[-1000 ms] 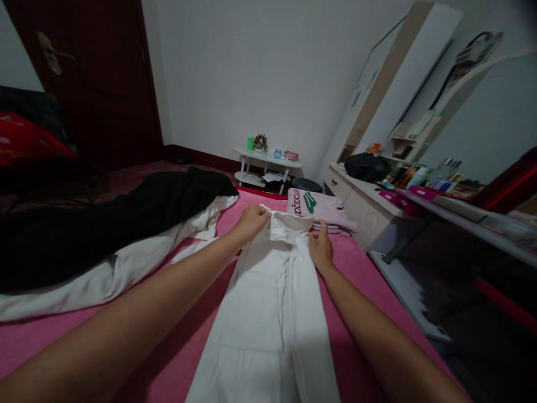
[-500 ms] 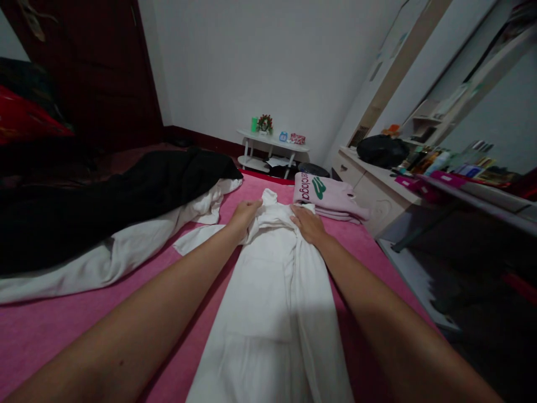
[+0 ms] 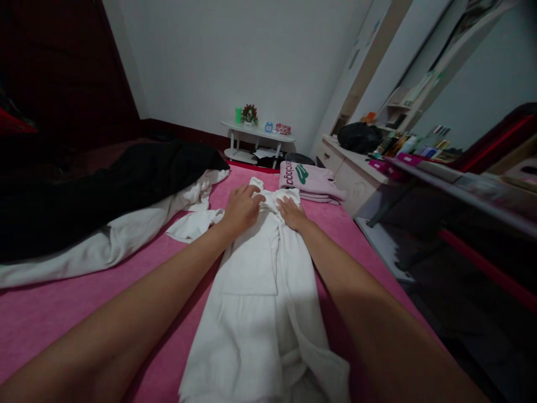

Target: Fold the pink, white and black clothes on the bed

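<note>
A long white shirt (image 3: 255, 268) with a square pocket patch lies spread on the pink bedcover (image 3: 176, 313), its collar end away from me. One short sleeve sticks out to the left. My left hand (image 3: 243, 208) rests on the upper left of the shirt, fingers bent and apart over the cloth. On the upper right, my right hand (image 3: 292, 214) lies with its fingers spread flat on the fabric near the collar. The lower hem is rumpled, with a fold turned at the right.
A folded pink sweatshirt (image 3: 310, 182) with green print lies beyond my right hand. Black clothing (image 3: 104, 196) and white cloth (image 3: 126, 240) are heaped at the left. A small white table (image 3: 258, 131) stands by the wall, and a cluttered dresser (image 3: 356, 168) at the right.
My left hand has gone from gripping the shirt's edge to lying over it with fingers apart. My right hand has flattened onto the cloth. The view has shifted right.
</note>
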A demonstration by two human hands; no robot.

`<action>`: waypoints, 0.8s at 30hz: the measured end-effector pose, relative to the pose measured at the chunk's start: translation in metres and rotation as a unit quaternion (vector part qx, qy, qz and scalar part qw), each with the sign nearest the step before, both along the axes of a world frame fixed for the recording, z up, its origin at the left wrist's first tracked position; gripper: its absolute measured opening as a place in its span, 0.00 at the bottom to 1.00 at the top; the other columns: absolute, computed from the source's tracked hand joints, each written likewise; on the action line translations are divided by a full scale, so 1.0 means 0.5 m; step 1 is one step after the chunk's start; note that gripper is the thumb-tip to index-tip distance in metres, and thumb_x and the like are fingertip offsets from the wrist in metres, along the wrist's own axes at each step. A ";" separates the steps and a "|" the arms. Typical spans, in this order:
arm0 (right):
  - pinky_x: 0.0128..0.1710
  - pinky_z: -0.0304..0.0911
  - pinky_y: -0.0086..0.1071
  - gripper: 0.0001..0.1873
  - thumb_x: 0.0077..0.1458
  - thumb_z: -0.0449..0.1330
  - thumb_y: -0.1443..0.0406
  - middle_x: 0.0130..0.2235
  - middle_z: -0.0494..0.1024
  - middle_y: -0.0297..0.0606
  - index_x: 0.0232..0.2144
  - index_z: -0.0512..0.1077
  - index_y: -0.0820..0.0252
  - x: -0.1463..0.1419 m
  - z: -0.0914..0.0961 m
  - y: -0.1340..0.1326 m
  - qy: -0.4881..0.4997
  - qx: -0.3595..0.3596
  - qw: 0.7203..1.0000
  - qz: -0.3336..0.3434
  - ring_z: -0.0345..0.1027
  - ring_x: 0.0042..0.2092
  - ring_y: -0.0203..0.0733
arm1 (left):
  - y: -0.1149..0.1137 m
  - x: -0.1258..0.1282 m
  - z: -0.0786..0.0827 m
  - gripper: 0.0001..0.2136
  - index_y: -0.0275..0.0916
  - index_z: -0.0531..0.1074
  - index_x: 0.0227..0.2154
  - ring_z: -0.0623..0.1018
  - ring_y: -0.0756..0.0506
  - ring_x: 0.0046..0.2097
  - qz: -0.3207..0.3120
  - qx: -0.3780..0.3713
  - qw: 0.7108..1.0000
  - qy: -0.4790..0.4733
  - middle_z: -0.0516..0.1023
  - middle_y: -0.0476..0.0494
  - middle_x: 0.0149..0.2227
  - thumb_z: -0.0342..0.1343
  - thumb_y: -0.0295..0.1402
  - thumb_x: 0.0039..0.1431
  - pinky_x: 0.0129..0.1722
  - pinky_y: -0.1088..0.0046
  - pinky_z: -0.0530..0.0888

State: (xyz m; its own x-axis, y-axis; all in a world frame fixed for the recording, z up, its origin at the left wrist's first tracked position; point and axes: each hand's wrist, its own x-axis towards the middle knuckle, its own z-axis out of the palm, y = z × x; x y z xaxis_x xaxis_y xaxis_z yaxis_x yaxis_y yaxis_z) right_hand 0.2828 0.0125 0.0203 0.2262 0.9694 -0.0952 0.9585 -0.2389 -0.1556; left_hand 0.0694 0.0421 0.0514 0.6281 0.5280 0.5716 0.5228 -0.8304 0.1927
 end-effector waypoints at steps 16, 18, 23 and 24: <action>0.39 0.65 0.34 0.20 0.55 0.55 0.57 0.37 0.79 0.40 0.42 0.76 0.65 -0.035 0.115 -0.384 0.174 0.020 0.975 0.139 0.72 0.38 0.44 | -0.275 -0.050 0.019 0.10 0.34 0.77 0.39 0.76 0.49 0.35 -0.405 -0.275 0.867 0.097 0.79 0.43 0.35 0.53 0.30 0.59 0.36 0.77 0.69; 0.30 0.60 0.29 0.22 0.55 0.53 0.53 0.28 0.77 0.37 0.31 0.76 0.65 -0.062 0.150 -0.447 0.189 -0.008 0.974 0.122 0.68 0.29 0.38 | -0.292 -0.072 0.025 0.13 0.34 0.77 0.41 0.76 0.48 0.36 -0.427 -0.310 0.844 0.103 0.79 0.42 0.37 0.58 0.36 0.57 0.36 0.77 0.69; 0.23 0.49 0.26 0.18 0.45 0.63 0.51 0.26 0.74 0.34 0.28 0.73 0.61 -0.181 0.202 -0.580 0.150 -0.111 0.980 0.074 0.63 0.26 0.35 | -0.329 -0.093 0.020 0.17 0.36 0.77 0.42 0.76 0.46 0.40 -0.457 -0.255 0.845 0.111 0.79 0.41 0.39 0.66 0.34 0.48 0.41 0.74 0.69; 0.23 0.47 0.27 0.15 0.43 0.64 0.54 0.26 0.74 0.34 0.27 0.72 0.60 -0.203 0.204 -0.597 0.121 -0.111 0.984 0.063 0.63 0.26 0.35 | -0.334 -0.092 0.019 0.14 0.37 0.77 0.41 0.76 0.46 0.40 -0.462 -0.246 0.846 0.106 0.79 0.42 0.39 0.65 0.31 0.49 0.42 0.74 0.69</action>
